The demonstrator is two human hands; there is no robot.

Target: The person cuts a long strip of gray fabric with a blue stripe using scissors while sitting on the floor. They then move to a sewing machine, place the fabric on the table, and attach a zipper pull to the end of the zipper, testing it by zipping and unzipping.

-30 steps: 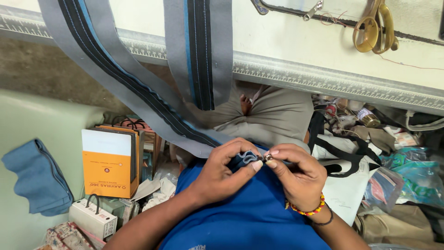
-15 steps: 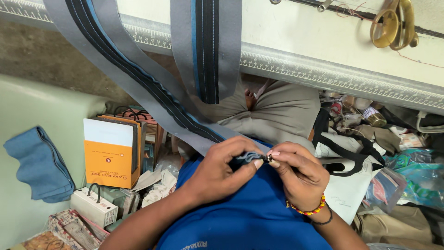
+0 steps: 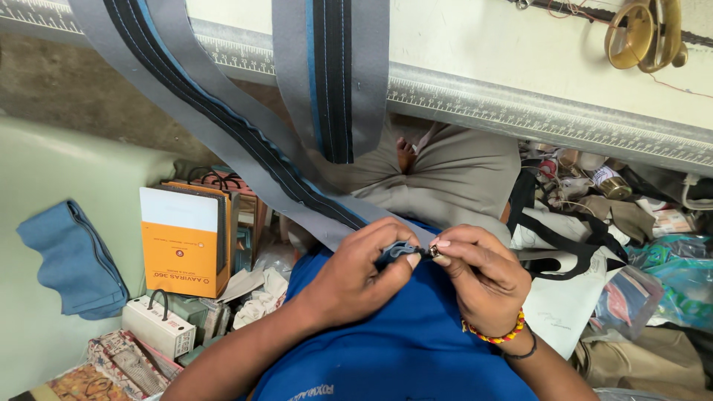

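— While the grey tape (image 3: 223, 141) hangs off the table (image 3: 483, 52), where does its end sit?

— Right between the two hands, near the middle, just above the blue shirt (image 3: 401, 356). The left hand (image 3: 356, 278) has the dark end of the tape pinched under thumb and forefinger, fingers curled tight round it.

— And the other hand?

— The right hand (image 3: 483, 278) is pinched too, fingertips closed on a small metal slider (image 3: 433, 252) that touches the tape end. There's a beaded bracelet (image 3: 494, 334) on that wrist.

— Is the slider on the tape?

— It's too small to tell; it touches the tip, that's all I can say.

— How does the tape run?

— From the far left edge of the table it comes down slantwise to the hands. It is grey with a dark middle and a blue line beside it. A second strip (image 3: 330, 74) of the same kind hangs straight down from the table edge, just behind the hands.

— What's on the table?

— A ruler strip (image 3: 557, 111) runs along its near edge, and brass scissors (image 3: 642, 33) lie at the far right.

— And around the person?

— An orange and white box (image 3: 182, 241) stands on the left, with a folded blue cloth (image 3: 70, 260) further left. On the right there's a heap of bags and scraps (image 3: 594, 223).
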